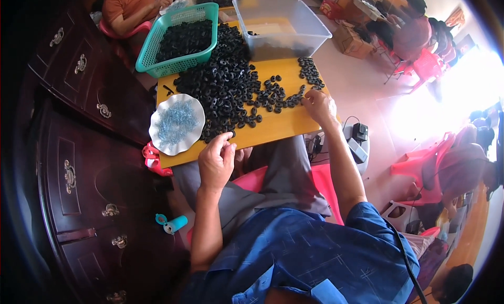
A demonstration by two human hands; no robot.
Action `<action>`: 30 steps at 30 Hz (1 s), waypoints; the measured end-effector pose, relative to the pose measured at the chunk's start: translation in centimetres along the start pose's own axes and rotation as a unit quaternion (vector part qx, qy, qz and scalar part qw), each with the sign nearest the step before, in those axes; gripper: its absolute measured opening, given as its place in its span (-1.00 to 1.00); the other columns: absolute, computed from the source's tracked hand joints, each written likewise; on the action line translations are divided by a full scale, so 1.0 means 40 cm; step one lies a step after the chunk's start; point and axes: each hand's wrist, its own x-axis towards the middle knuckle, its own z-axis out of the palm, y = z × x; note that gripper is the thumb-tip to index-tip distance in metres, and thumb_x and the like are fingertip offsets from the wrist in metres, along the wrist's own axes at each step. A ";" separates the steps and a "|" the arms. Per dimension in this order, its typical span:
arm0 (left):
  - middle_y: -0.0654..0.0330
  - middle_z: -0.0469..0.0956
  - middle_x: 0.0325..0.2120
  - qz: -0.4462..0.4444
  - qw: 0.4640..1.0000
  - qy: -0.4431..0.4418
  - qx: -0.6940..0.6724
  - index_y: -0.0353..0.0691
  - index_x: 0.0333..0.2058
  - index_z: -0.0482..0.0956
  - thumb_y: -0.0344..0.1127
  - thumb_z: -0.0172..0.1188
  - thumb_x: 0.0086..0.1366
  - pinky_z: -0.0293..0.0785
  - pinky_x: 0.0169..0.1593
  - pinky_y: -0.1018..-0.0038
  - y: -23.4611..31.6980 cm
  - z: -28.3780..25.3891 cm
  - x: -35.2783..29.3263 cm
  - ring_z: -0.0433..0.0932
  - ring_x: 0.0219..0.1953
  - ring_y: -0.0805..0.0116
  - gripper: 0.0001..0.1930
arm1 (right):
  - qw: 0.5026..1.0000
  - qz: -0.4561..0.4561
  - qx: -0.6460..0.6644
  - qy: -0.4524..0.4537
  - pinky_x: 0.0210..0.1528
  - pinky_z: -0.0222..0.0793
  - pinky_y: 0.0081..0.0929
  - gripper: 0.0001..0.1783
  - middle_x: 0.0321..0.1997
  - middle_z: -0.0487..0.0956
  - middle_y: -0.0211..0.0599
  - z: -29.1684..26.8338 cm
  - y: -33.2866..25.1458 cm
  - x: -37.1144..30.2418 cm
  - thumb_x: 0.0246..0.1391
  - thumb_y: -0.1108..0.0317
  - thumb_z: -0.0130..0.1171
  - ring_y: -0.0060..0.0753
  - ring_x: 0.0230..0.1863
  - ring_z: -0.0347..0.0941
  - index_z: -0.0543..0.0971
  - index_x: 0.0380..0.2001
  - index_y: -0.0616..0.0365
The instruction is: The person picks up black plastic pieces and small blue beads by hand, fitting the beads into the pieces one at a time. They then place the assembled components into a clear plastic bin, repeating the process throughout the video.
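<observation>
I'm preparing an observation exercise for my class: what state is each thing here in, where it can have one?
Left hand: fingers bent, black part at the tips
Right hand: fingers curled beside black parts; grip unclear
Black parts: loose, mostly heaped
Basket: uncovered, holding black parts
Bin: uncovered
Dish: upright, holding pale-blue bits
Drawers: shut
Bottle: lid apparently open

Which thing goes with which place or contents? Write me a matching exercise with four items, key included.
1. Scalloped white plate
2. Teal perforated basket
3. Right hand
4. Turquoise bottle

A. Lower than the table, near the dark cabinet
B. By the table's right edge
C. Filled with small black parts
D. Holding pale-blue pieces

Pairs: 1-D, 2-C, 3-B, 4-A
</observation>
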 end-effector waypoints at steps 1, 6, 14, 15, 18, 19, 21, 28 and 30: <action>0.04 0.63 -0.45 0.003 1.000 0.000 0.001 -0.31 -0.08 0.62 -0.53 0.27 0.23 0.55 -0.31 0.30 -0.001 0.001 0.000 0.64 -0.42 0.13 -0.74 | 1.000 0.002 0.002 0.003 -0.02 0.54 -0.15 -0.70 -0.18 0.69 -0.11 0.008 0.003 0.003 0.03 0.16 0.32 -0.03 -0.10 0.63 0.72 -0.22 0.08; 0.02 0.64 -0.44 0.013 1.000 0.001 0.002 -0.32 -0.08 0.61 -0.53 0.27 0.24 0.56 -0.31 0.30 -0.001 0.004 -0.002 0.65 -0.40 0.12 -0.75 | 1.000 0.000 0.001 0.009 -0.02 0.52 -0.12 -0.74 -0.20 0.68 -0.11 0.030 0.012 0.008 0.04 0.16 0.31 -0.02 -0.09 0.62 0.70 -0.30 0.10; 0.03 0.63 -0.47 0.018 1.000 0.003 0.006 -0.30 -0.07 0.61 -0.52 0.28 0.23 0.55 -0.32 0.30 0.003 0.004 -0.001 0.65 -0.42 0.13 -0.73 | 0.999 0.005 -0.033 0.011 -0.02 0.51 -0.07 -0.72 -0.20 0.68 -0.08 0.045 0.027 0.027 0.15 0.13 0.25 0.02 -0.10 0.62 0.65 -0.31 0.14; 0.03 0.63 -0.47 0.018 1.000 0.003 0.006 -0.30 -0.07 0.61 -0.52 0.28 0.23 0.55 -0.32 0.30 0.004 0.004 -0.001 0.65 -0.42 0.13 -0.73 | 0.999 0.002 -0.040 0.022 -0.02 0.50 -0.05 -0.72 -0.20 0.68 -0.06 0.047 0.026 0.028 0.19 0.13 0.22 0.03 -0.11 0.62 0.64 -0.31 0.14; 0.04 0.63 -0.47 0.010 1.000 -0.001 0.006 -0.29 -0.07 0.62 -0.52 0.28 0.24 0.55 -0.32 0.30 0.009 0.004 0.000 0.64 -0.43 0.14 -0.74 | 0.996 0.018 -0.048 0.076 -0.07 0.51 -0.02 -0.72 -0.22 0.67 -0.03 0.041 0.019 0.028 0.27 0.15 0.16 0.12 -0.18 0.61 0.62 -0.29 0.15; 0.04 0.63 -0.47 0.020 1.000 0.004 0.008 -0.30 -0.07 0.62 -0.52 0.28 0.24 0.55 -0.33 0.32 0.008 0.004 0.000 0.64 -0.44 0.15 -0.74 | 0.996 0.018 -0.048 0.075 -0.07 0.51 -0.02 -0.72 -0.22 0.67 -0.03 0.031 0.015 0.028 0.27 0.15 0.16 0.12 -0.18 0.61 0.62 -0.29 0.15; 0.05 0.63 -0.47 0.028 1.000 0.007 0.009 -0.30 -0.07 0.62 -0.52 0.28 0.24 0.55 -0.33 0.33 0.010 0.005 0.000 0.64 -0.45 0.17 -0.74 | 0.992 -0.040 0.004 0.121 -0.13 0.52 -0.01 -0.73 -0.25 0.67 -0.03 0.000 0.005 0.025 0.30 0.16 0.13 0.16 -0.22 0.61 0.60 -0.29 0.16; 0.16 0.63 -0.44 -0.038 0.994 -0.009 -0.102 -0.35 -0.08 0.61 -0.52 0.32 0.27 0.55 -0.38 0.52 0.042 0.017 -0.004 0.64 -0.48 0.44 -0.75 | 0.944 -0.150 0.267 -0.120 -0.22 0.52 -0.16 -0.74 -0.38 0.67 -0.11 -0.007 -0.211 -0.105 0.28 0.17 0.17 0.01 -0.29 0.64 0.69 -0.27 0.11; 0.19 0.63 -0.42 -0.045 0.990 -0.004 -0.133 -0.35 -0.08 0.62 -0.52 0.33 0.27 0.56 -0.38 0.55 0.046 0.018 -0.005 0.63 -0.48 0.49 -0.76 | 0.912 -0.183 0.305 -0.205 -0.23 0.53 -0.23 -0.76 -0.37 0.68 -0.13 0.013 -0.281 -0.163 0.27 0.19 0.19 -0.09 -0.31 0.66 0.71 -0.25 0.10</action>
